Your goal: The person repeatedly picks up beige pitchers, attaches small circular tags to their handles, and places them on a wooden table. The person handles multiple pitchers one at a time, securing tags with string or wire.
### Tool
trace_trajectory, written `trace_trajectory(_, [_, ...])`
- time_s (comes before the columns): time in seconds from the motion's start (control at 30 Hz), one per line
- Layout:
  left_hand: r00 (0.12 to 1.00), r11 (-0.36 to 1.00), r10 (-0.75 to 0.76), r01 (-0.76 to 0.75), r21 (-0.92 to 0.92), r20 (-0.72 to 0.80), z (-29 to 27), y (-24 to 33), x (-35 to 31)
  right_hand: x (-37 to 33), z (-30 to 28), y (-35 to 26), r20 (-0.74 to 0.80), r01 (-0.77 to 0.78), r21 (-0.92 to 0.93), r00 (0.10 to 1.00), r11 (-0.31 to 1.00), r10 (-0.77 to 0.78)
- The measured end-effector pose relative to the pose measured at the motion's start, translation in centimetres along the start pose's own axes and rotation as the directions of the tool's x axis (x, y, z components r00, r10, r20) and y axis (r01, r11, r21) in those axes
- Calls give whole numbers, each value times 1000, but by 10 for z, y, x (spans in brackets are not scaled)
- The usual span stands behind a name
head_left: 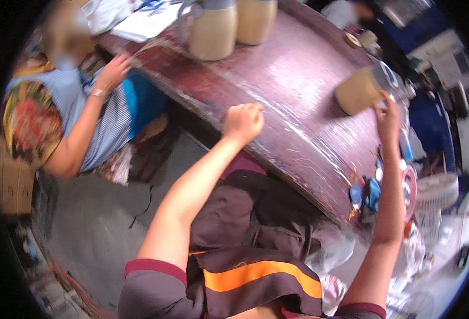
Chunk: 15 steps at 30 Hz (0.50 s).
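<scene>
On the right, a tan jug [357, 91] with a grey top tilts over the dark red table [298, 80]. My right hand [386, 112] is closed on its side near the grey part; the exact grip is blurred. My left hand [242, 125] is curled into a fist at the table's near edge, and whatever its fingers may hold is hidden. Toward the far side stand two similar jugs, a nearer jug [213, 33] with a grey handle and another jug [256, 21] partly behind it.
At the left sits another person [93, 122], one hand near the table edge. White papers [147, 22] lie at the table's far left corner. Past the right edge are a white fan [436, 190], blue items [371, 194] and clear plastic bags [333, 252]. Cardboard boxes [16, 186] stand far left.
</scene>
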<state>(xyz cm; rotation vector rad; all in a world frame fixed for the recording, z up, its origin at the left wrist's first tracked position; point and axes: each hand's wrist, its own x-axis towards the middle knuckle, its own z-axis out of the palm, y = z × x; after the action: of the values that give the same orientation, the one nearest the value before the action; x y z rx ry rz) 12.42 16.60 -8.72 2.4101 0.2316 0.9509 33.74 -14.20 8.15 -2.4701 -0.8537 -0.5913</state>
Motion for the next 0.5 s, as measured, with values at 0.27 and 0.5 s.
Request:
trace_trajectory(0.27, [999,998,-39,38,51,16,-1,4,-2,81,-19,47,174,-209,-130,958,969,230])
trace_trajectory(0.5, [996,997,-61,58,58,64,4,1,-1,-28,-28,1,139,-245,-66,958,967,252])
